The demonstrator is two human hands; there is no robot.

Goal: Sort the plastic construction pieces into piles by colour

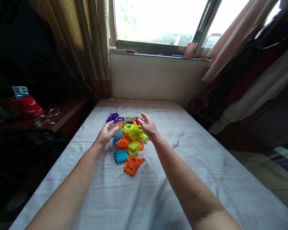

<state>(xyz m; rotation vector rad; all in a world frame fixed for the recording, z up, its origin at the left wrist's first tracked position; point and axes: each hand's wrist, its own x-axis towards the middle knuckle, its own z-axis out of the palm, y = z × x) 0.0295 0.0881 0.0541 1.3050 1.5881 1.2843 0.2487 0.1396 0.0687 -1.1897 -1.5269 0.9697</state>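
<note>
A pile of plastic interlocking pieces lies on the bed sheet between my hands. Yellow-green pieces (133, 131) top its middle, purple ones (114, 118) sit at the back left, and a red one (137, 120) shows at the back right. Orange pieces (123, 142) and a blue piece (120, 156) lie lower down, with another orange cluster (132, 165) nearest me. My left hand (107, 132) is at the pile's left side, fingers apart. On the right, my right hand (148, 126) has its fingers spread beside the yellow-green pieces. Neither hand holds anything visible.
A grey-white sheet (182, 159) covers the bed. At the left, a dark red table (69, 110) bears glasses (46, 116) and a red container (30, 107). A curtain (86, 48) hangs left of the window; clothes (249, 76) hang at the right.
</note>
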